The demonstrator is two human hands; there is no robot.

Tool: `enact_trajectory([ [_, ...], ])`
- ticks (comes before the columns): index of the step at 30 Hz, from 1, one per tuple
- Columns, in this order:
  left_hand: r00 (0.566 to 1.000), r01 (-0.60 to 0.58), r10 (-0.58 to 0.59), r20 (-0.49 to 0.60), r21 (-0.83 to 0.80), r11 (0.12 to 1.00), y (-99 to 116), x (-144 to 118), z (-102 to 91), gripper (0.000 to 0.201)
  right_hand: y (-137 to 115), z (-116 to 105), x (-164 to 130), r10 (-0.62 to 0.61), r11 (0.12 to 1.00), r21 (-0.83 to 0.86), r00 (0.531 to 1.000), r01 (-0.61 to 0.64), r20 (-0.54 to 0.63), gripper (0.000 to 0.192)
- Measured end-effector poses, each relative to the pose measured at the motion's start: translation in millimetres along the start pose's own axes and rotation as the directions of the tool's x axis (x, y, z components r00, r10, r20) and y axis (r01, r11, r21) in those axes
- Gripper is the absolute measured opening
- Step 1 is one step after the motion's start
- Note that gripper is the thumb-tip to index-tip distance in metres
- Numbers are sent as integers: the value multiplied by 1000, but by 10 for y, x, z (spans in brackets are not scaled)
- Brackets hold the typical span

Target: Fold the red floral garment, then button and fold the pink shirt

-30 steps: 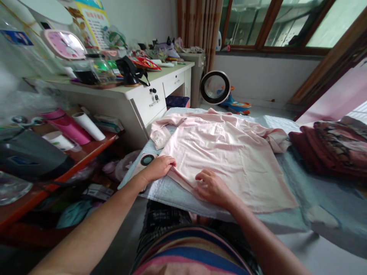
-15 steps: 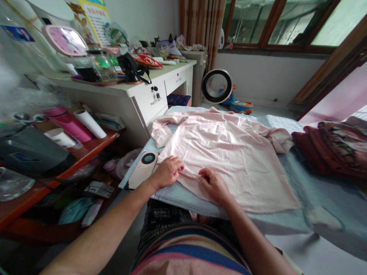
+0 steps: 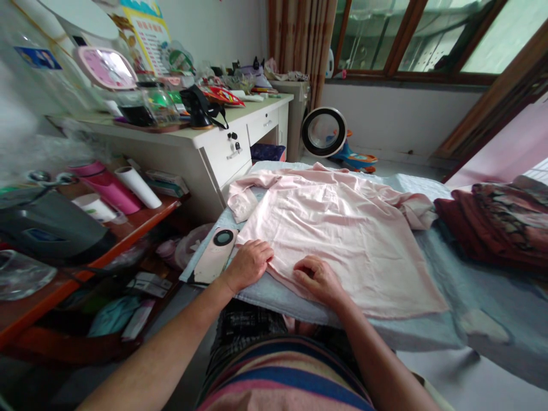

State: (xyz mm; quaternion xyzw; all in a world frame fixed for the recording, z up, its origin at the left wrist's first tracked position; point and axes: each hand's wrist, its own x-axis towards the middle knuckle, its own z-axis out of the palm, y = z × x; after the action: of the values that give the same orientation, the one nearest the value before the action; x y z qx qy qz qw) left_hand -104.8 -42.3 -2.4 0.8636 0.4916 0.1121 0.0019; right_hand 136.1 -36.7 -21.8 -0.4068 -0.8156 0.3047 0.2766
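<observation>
Left hand [image 3: 248, 264] grip closed, pinching the near hem of the pink shirt [image 3: 342, 240]. Right hand [image 3: 319, 279] just beside it, fingers curled on the same hem. Phone [image 3: 214, 255] left of the left grip.

Poster [image 3: 143, 28] on the wall: rows of print, too small and blurred to read.
Blue label [image 3: 37, 57] on clear plastic: perhaps lettering, illegible.
Elsewhere: no legible text.

Shirt [image 3: 342, 240] spread on surface [image 3: 471, 297]; phone [image 3: 214, 255] at its left edge; folded clothes [image 3: 492, 225] right; desk [image 3: 214, 145] left; fan [image 3: 324, 132] behind.
</observation>
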Motion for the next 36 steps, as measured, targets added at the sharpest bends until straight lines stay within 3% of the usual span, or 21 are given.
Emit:
enact_trajectory([
  [7, 998, 38, -41, 44, 68, 997, -91, -118, -38, 23, -35, -18, -8, -67, 997, -46, 996, 69, 59, 15],
  [15, 975, 219, -223, 5, 165, 962, -232, -155, -122, 24, -76, -61, -27, -140, 980, -120, 976, 161, 167, 20],
  [18, 988, 151, -152, 14, 53, 987, -121, -109, -129, 21, -100, -90, -28, -159, 972, -138, 964, 190, 212, 21],
  [21, 996, 62, -48, 73, -204, 977, 24, -63, -59, 20, -123, -105, -50, -157, 969, -147, 958, 196, 242, 21],
  [24, 994, 83, -54, 92, -348, 934, 99, -41, 26, 18, -135, -112, -109, -145, 968, -165, 957, 190, 252, 22],
  [36, 992, 70, -18, 126, -426, 902, 42, -170, -3, 7, -157, -148, -302, -97, 979, -150, 960, 140, 264, 35],
])
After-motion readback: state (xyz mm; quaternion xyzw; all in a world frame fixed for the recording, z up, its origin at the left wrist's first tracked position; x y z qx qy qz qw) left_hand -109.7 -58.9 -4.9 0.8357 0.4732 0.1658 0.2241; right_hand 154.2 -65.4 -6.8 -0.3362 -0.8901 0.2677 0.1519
